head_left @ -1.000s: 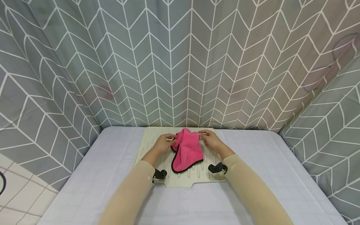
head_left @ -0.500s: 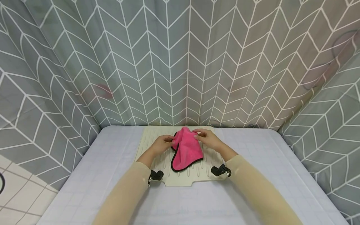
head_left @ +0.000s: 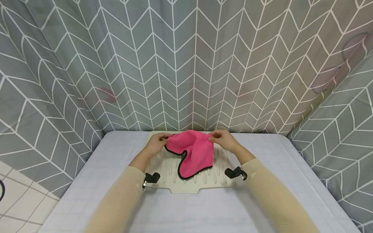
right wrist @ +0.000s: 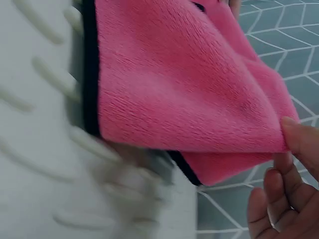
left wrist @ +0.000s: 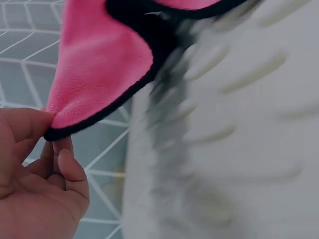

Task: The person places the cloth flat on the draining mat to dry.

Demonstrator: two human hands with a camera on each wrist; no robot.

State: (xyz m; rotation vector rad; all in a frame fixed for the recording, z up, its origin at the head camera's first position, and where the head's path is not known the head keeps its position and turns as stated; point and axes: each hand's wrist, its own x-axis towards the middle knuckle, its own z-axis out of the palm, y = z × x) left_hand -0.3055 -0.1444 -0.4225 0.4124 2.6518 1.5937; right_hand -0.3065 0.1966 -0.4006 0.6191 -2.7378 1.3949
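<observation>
A pink plush cloth (head_left: 201, 152) with black edging is held up between my two hands, its lower part hanging over a cream ribbed board (head_left: 163, 174). My left hand (head_left: 155, 144) pinches one corner between thumb and forefinger; the left wrist view shows that black-edged corner of the cloth (left wrist: 99, 69) close up. At the other upper end, my right hand (head_left: 225, 140) pinches a folded edge. In the right wrist view the cloth (right wrist: 189, 84) falls in a fold from the thumb and fingertips, and a second layer shows beneath. The cloth's underside is mostly hidden.
The board lies on a table with a white cloth (head_left: 262, 181). Grey curtains (head_left: 186, 64) with white chevron lines stand close behind the table and along both sides. White floor tiles (head_left: 23, 197) show at the lower left.
The hands have moved apart, left hand to the left and right hand slightly right. The right hand has taken hold of the cloth, whose upper part is now spread wider.
</observation>
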